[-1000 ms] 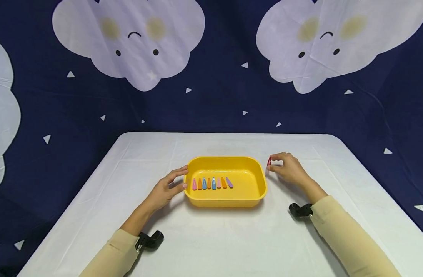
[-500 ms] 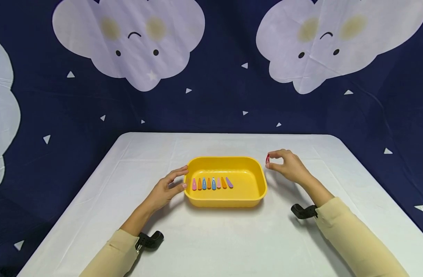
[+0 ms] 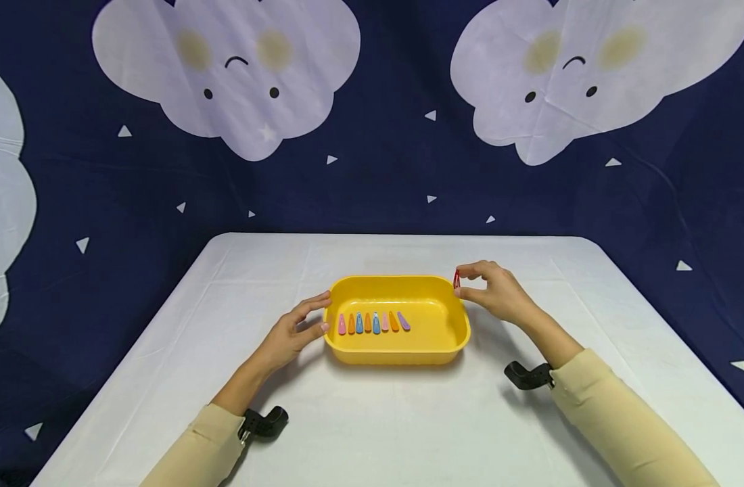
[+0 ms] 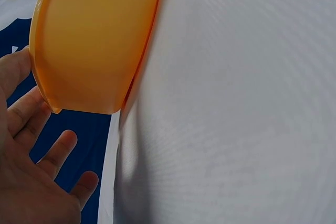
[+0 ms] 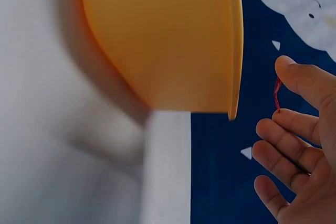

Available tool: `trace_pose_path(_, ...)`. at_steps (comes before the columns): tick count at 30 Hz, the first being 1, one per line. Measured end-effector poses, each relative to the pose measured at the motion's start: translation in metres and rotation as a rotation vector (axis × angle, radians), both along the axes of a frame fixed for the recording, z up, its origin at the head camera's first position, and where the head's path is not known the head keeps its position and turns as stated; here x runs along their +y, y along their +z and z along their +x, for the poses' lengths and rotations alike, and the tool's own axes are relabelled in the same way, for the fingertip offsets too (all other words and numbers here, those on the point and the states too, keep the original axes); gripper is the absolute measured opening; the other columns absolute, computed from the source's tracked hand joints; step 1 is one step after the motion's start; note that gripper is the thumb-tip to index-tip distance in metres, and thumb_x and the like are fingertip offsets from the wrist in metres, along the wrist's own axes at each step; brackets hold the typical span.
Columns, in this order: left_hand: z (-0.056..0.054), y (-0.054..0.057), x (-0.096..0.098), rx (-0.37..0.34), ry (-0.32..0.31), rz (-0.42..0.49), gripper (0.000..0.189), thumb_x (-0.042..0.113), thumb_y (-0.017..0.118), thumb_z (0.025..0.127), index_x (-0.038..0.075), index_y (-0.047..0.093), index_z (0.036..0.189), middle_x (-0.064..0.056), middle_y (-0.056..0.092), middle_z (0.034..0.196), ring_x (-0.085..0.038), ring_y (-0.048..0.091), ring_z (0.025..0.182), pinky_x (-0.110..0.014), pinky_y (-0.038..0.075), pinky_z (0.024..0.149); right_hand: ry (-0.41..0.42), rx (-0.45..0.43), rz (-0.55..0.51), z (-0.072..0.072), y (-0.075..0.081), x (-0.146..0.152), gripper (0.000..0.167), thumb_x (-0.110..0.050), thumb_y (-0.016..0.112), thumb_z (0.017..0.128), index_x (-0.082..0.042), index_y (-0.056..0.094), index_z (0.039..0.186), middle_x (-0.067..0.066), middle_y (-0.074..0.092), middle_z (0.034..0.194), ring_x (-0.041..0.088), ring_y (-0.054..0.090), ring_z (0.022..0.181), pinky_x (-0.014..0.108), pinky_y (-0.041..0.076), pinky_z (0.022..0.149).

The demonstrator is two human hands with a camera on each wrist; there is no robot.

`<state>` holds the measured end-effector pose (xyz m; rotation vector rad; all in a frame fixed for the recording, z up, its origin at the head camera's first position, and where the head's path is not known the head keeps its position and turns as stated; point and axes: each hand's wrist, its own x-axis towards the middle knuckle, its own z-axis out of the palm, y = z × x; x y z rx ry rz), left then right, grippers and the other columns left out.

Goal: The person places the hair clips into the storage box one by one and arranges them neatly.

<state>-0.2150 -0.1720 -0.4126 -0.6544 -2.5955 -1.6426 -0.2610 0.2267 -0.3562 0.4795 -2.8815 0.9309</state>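
Note:
A yellow plastic basin [image 3: 396,281] stands mid-table in the head view. On its floor several snap hair clips [image 3: 376,322] lie in a row, in pink, orange, blue and purple. The left hand [image 3: 289,338] rests its thumb and fingertips against the basin's left rim, the fingers spread and fairly straight. Between thumb and index finger, the right hand [image 3: 496,294] pinches a red snap hair clip [image 3: 456,279] by its ends, right at the basin's right rim. In the right wrist view the red clip [image 5: 276,94] stands nearly upright, and the other fingers are loosely bent.
A white cloth covers the table [image 3: 372,426]. Behind it hangs a dark blue curtain [image 3: 384,176] printed with clouds and small white triangles. Each sleeved wrist carries a black camera mount [image 3: 267,422]. The basin's right half shows bare yellow floor.
The right hand has lifted slightly and moved left with the red hair clip, from beside the basin to its right rim. The left hand and the clips in the basin have stayed put.

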Motion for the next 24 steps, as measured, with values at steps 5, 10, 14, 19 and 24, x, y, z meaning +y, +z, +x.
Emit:
trace_pose_path(5, 0.000, -0.001, 0.000, 0.002, -0.003, 0.005, 0.047, 0.025, 0.063, 0.091, 0.008, 0.052, 0.133, -0.005, 0.041, 0.150, -0.031, 0.028, 0.143, -0.062, 0.024, 0.112, 0.026, 0.008, -0.020, 0.003, 0.001, -0.009, 0.050, -0.034, 0.071, 0.083, -0.009, 0.060, 0.125, 0.010, 0.062, 0.122, 0.030, 0.055, 0.112, 0.053, 0.043, 0.099)
trace_pose_path(10, 0.000, -0.001, 0.000, 0.008, -0.004, 0.003, 0.047, 0.025, 0.063, 0.091, 0.008, 0.052, 0.133, -0.005, 0.041, 0.150, -0.031, 0.028, 0.143, -0.063, 0.024, 0.112, 0.059, 0.010, -0.037, 0.006, 0.000, -0.019, 0.048, -0.033, 0.071, 0.083, -0.009, 0.061, 0.124, 0.008, 0.064, 0.120, 0.027, 0.056, 0.110, 0.050, 0.043, 0.100)
trace_pose_path(14, 0.000, 0.000, 0.001, 0.013, -0.005, 0.003, 0.047, 0.025, 0.063, 0.091, 0.008, 0.052, 0.133, -0.006, 0.040, 0.150, -0.032, 0.029, 0.142, -0.063, 0.025, 0.111, 0.080, 0.001, -0.044, 0.008, -0.001, -0.024, 0.047, -0.032, 0.071, 0.084, -0.009, 0.061, 0.124, 0.008, 0.066, 0.118, 0.026, 0.056, 0.110, 0.049, 0.043, 0.100)
trace_pose_path(19, 0.000, -0.001, 0.000, 0.005, -0.002, 0.007, 0.046, 0.024, 0.063, 0.091, 0.008, 0.052, 0.133, -0.005, 0.041, 0.150, -0.031, 0.028, 0.143, -0.062, 0.023, 0.112, 0.093, -0.014, -0.048, 0.009, -0.002, -0.031, 0.047, -0.031, 0.072, 0.083, -0.008, 0.062, 0.123, 0.008, 0.066, 0.119, 0.026, 0.056, 0.111, 0.048, 0.045, 0.098)
trace_pose_path(24, -0.001, -0.002, 0.000, 0.001, -0.001, 0.005, 0.046, 0.023, 0.062, 0.091, 0.008, 0.051, 0.133, -0.003, 0.040, 0.150, -0.029, 0.028, 0.143, -0.062, 0.023, 0.112, 0.090, -0.023, -0.027, 0.009, -0.005, -0.036, 0.048, -0.034, 0.073, 0.082, -0.010, 0.062, 0.122, 0.008, 0.066, 0.119, 0.027, 0.057, 0.110, 0.048, 0.046, 0.097)
